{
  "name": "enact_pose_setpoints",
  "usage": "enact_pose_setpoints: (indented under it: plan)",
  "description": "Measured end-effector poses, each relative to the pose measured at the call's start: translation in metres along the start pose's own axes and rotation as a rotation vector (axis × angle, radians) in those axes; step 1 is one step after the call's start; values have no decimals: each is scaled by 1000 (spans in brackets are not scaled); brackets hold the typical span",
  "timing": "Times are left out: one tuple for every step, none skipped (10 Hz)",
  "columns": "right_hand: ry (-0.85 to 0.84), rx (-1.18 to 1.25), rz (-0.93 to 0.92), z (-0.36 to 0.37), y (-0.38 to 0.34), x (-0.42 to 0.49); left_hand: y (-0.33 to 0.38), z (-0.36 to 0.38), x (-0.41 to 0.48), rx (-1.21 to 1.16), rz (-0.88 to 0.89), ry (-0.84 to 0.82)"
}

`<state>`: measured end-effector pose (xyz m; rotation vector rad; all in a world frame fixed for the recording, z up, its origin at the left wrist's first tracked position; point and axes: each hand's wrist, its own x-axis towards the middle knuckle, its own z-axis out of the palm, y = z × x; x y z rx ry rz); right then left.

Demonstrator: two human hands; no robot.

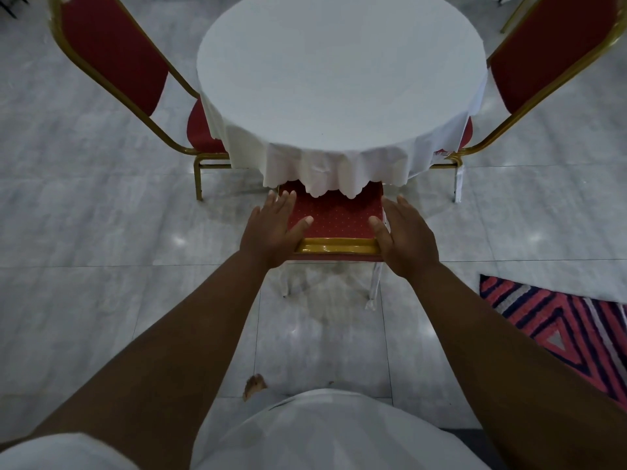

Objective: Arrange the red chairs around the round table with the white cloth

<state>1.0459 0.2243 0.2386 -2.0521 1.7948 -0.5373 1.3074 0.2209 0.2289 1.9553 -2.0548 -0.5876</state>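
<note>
The round table (339,79) with the white cloth stands straight ahead. A red chair with a gold frame (336,218) is right in front of me, its seat partly under the hanging cloth. My left hand (271,228) grips the left corner of its gold top rail and my right hand (403,235) grips the right corner. On both hands the thumbs lie on the red padding and the fingers stretch along the sides. A second red chair (112,52) is tucked in at the table's left and a third (549,52) at its right.
The floor is pale grey glossy tile. A pink, navy and white patterned rug (559,323) lies at my right. My bare foot (254,385) shows below, behind the near chair's legs. Another gold chair leg shows at the top right corner.
</note>
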Motion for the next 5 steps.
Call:
enact_pose_setpoints:
  plan:
    - [-13, 7, -4, -3, -5, 2, -1, -2, 3, 6, -6, -16]
    - [-15, 15, -3, -4, -6, 0, -5, -3, 7, 22, 0, -108]
    - [-42, 18, -2, -6, -5, 0, -5, -7, 14, 70, 35, -248]
    - [-62, 103, 47, -7, -1, 2, 4, -15, 41, 93, 117, -239]
    - [3, 289, 242, -15, -3, 7, 24, -24, 81, 115, 242, -276]
